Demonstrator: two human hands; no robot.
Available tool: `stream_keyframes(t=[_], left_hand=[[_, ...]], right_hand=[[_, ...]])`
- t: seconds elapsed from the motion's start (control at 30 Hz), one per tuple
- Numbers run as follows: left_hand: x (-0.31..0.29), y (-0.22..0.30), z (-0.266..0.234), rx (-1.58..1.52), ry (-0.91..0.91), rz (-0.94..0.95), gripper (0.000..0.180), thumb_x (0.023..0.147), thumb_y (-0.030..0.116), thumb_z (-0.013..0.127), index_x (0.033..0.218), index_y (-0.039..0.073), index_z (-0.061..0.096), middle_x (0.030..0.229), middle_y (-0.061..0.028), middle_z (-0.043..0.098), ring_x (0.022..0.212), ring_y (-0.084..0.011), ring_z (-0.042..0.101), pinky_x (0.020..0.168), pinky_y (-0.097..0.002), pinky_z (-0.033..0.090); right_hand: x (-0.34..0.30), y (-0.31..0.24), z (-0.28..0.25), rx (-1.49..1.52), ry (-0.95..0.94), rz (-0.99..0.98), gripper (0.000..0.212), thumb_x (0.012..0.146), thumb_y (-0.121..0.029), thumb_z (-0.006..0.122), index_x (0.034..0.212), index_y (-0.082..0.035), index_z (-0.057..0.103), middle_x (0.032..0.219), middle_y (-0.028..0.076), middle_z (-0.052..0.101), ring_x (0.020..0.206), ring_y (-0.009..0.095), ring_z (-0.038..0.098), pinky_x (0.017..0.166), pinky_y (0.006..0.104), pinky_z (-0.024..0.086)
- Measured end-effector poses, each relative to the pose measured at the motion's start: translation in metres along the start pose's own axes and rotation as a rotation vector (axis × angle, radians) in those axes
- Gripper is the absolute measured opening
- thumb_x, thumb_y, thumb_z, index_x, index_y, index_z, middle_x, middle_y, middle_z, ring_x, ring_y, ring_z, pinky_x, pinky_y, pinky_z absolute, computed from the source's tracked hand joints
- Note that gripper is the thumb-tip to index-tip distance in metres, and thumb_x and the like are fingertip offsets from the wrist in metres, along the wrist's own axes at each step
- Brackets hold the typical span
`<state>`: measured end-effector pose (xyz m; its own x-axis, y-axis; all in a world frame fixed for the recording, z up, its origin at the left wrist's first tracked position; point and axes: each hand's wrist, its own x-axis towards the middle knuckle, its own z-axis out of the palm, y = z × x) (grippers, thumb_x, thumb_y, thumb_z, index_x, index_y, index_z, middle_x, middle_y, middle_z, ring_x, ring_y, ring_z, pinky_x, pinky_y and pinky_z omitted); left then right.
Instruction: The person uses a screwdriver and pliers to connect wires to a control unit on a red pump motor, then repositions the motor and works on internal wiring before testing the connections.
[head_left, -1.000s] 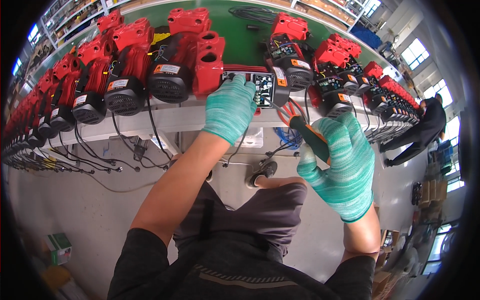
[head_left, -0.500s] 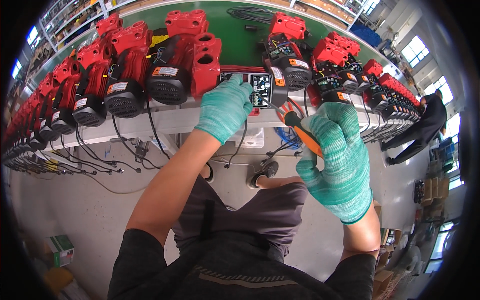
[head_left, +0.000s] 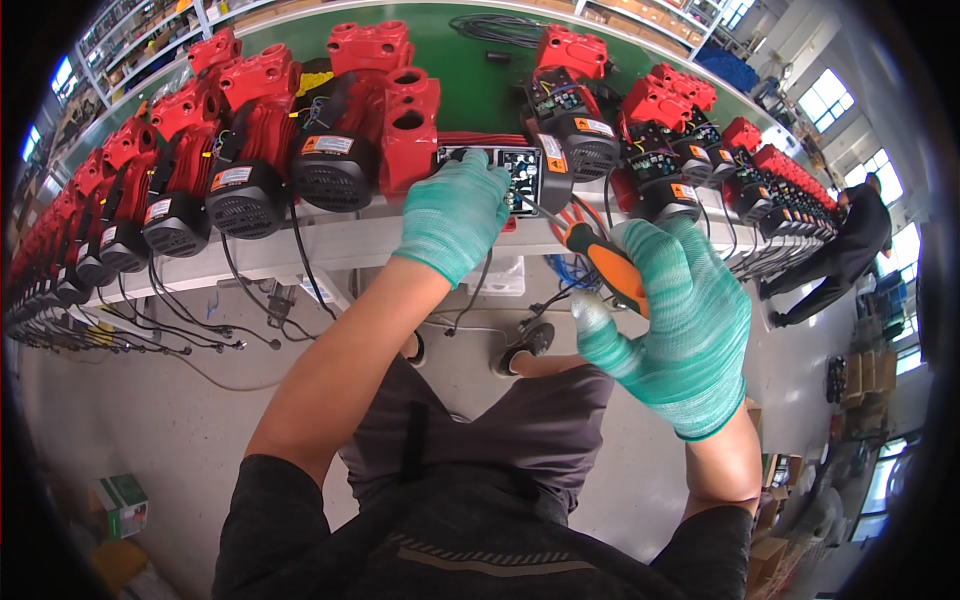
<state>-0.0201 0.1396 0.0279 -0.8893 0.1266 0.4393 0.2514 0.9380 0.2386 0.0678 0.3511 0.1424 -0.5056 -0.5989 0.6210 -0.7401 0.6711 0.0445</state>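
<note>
My right hand [head_left: 685, 330], in a green knitted glove, loosely holds a screwdriver [head_left: 612, 268] with an orange and black handle. Its thumb is spread away from the handle, and the fingers lie along the handle's far side. The shaft slants left into the open wiring box [head_left: 523, 180] of a red pump [head_left: 411, 125] lying on its side. Circuit-board parts show inside the box. My gloved left hand [head_left: 455, 212] covers the box's left part, fingers bent down into it; what they pinch is hidden. A black cable [head_left: 486, 275] hangs below that hand.
Red pumps with black motor covers [head_left: 245, 198] line the bench on both sides, their cables hanging off the front edge. Coiled cable [head_left: 505, 30] lies on the green bench top [head_left: 465, 85]. A person in dark clothes [head_left: 845, 240] stands at the far right.
My right hand's fingers have loosened and straightened, and the thumb has moved away from the screwdriver handle. The shaft still reaches into the box. My left hand has stayed almost in place.
</note>
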Motion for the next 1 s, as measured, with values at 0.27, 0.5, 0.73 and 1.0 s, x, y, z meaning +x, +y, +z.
stream_keyframes(t=[0.27, 0.5, 0.73, 1.0], left_hand=[[0.007, -0.003, 0.002, 0.133, -0.131, 0.012, 0.026, 0.084, 0.019, 0.073, 0.107, 0.008, 0.069, 0.109, -0.0112, 0.061, 0.097, -0.0287, 0.068, 0.08, -0.0434, 0.057], [-0.005, -0.012, 0.005, -0.051, 0.017, 0.05, 0.027, 0.083, 0.015, 0.072, 0.108, 0.006, 0.069, 0.108, -0.0119, 0.061, 0.097, -0.0305, 0.067, 0.081, -0.043, 0.057], [-0.012, -0.021, 0.017, -0.086, 0.103, 0.076, 0.027, 0.085, 0.014, 0.071, 0.111, 0.008, 0.071, 0.105, -0.0096, 0.063, 0.097, -0.0282, 0.066, 0.08, -0.0408, 0.056], [-0.014, -0.02, 0.027, -0.197, 0.079, -0.08, 0.024, 0.085, 0.015, 0.072, 0.109, 0.011, 0.073, 0.1, -0.0051, 0.064, 0.092, -0.0251, 0.067, 0.078, -0.0381, 0.056]], right_hand=[[-0.003, 0.002, 0.004, 0.012, -0.01, 0.017, 0.034, 0.083, -0.027, 0.08, 0.109, -0.009, 0.068, 0.083, 0.011, 0.063, 0.069, 0.031, 0.065, 0.06, 0.0403, 0.054], [0.002, 0.002, 0.003, -0.002, 0.037, -0.023, 0.045, 0.068, -0.014, 0.074, 0.111, -0.009, 0.068, 0.091, 0.011, 0.057, 0.082, 0.031, 0.065, 0.062, 0.0407, 0.054], [0.005, -0.006, -0.004, -0.016, -0.043, 0.006, 0.042, 0.07, -0.014, 0.075, 0.111, -0.009, 0.068, 0.094, 0.011, 0.061, 0.083, 0.031, 0.066, 0.06, 0.0398, 0.054], [0.006, 0.0, 0.0, -0.035, -0.005, -0.058, 0.04, 0.072, -0.017, 0.077, 0.111, -0.01, 0.069, 0.088, 0.009, 0.057, 0.073, 0.03, 0.062, 0.059, 0.0392, 0.052]])
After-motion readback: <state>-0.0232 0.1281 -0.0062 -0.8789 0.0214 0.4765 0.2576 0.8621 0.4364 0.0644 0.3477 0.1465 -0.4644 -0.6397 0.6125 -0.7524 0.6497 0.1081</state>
